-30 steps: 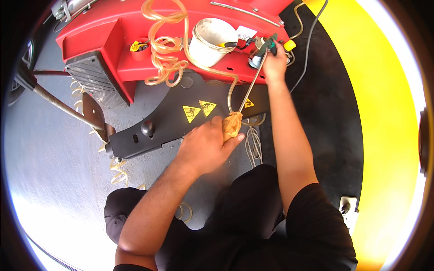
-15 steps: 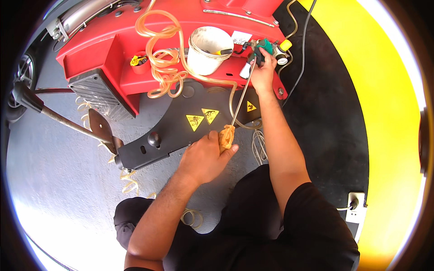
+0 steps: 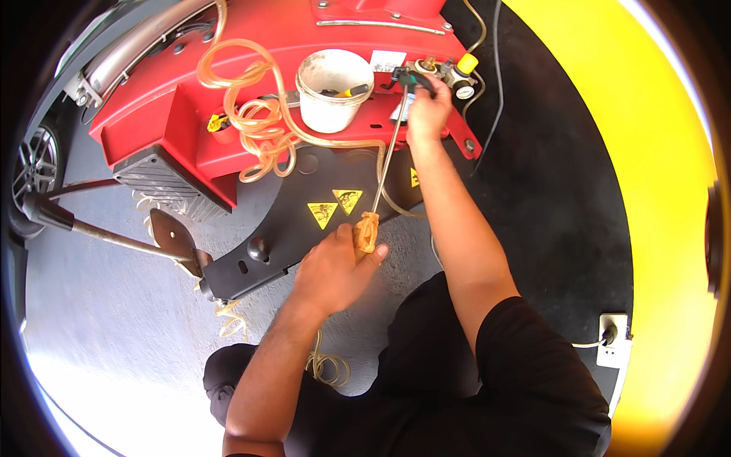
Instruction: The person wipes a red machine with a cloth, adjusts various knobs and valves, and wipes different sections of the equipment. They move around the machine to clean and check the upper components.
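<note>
Since the previous frame: whole view shifted, red machine (image 3: 145,114) sitting further left; green-black tool a little further from the yellow knob (image 3: 467,64).

Hands apart. Left hand (image 3: 331,270), near, clamped on the orange grip of a long-shafted driver (image 3: 390,158); shaft slants away, far and slightly right. Right hand (image 3: 429,116), far, curled around the green-black tool (image 3: 417,81), most of its body under the fingers. Shaft's far end reaches this tool; contact cannot be told.

Just left of the right hand: white bucket (image 3: 326,116), upright, dirty inside. In it, a yellow-black handle (image 3: 352,92) leaning by the right wall; a darker bit beside it unclear, bottom not visible. Further left, past the coiled hose (image 3: 259,122), small red cup (image 3: 226,137) with yellow and dark pieces, too small to identify.

Right forearm cuts off a yellow sticker (image 3: 415,177) on the black plate (image 3: 293,202). Far-left wheel (image 3: 38,171) partly hidden; near-left floor washed out by glare.
</note>
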The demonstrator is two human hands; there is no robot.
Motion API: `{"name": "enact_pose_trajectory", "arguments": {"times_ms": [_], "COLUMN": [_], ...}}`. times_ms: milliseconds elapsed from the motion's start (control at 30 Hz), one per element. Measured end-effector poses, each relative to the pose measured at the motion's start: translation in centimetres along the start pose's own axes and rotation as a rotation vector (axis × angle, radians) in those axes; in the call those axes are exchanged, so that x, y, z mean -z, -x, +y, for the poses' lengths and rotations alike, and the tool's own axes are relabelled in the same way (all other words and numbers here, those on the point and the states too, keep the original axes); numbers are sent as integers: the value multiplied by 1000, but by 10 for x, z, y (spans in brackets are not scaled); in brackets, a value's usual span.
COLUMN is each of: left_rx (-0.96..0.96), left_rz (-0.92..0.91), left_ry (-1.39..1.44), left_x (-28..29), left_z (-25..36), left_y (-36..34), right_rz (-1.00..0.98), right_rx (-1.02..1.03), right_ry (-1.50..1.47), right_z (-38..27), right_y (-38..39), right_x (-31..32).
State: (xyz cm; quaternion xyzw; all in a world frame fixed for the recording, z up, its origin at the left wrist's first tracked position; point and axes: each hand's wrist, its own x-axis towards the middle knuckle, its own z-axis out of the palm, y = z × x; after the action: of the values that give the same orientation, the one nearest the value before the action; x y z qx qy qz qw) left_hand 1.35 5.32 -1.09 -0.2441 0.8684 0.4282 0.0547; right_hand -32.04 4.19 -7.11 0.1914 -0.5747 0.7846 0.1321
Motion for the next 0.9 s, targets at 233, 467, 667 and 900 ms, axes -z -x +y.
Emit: {"name": "enact_pose_trajectory", "arguments": {"times_ms": [233, 467, 667, 900], "left_rx": [-46, -61, -82, -80], "left_rz": [33, 19, 87, 133], "left_ry": [13, 20, 10, 25], "left_x": [-10, -9, -12, -10], "left_z": [-4, -5, -12, -3], "left_y": [-5, -5, -2, 4], "right_rz": [380, 31, -126, 185], "right_rx": [-496, -53, -261, -473], "right_ry": [-271, 30, 56, -329], "right_z": [11, 0, 2, 3], "right_y": [4, -20, 9, -10], "right_x": [18, 9, 16, 38]}}
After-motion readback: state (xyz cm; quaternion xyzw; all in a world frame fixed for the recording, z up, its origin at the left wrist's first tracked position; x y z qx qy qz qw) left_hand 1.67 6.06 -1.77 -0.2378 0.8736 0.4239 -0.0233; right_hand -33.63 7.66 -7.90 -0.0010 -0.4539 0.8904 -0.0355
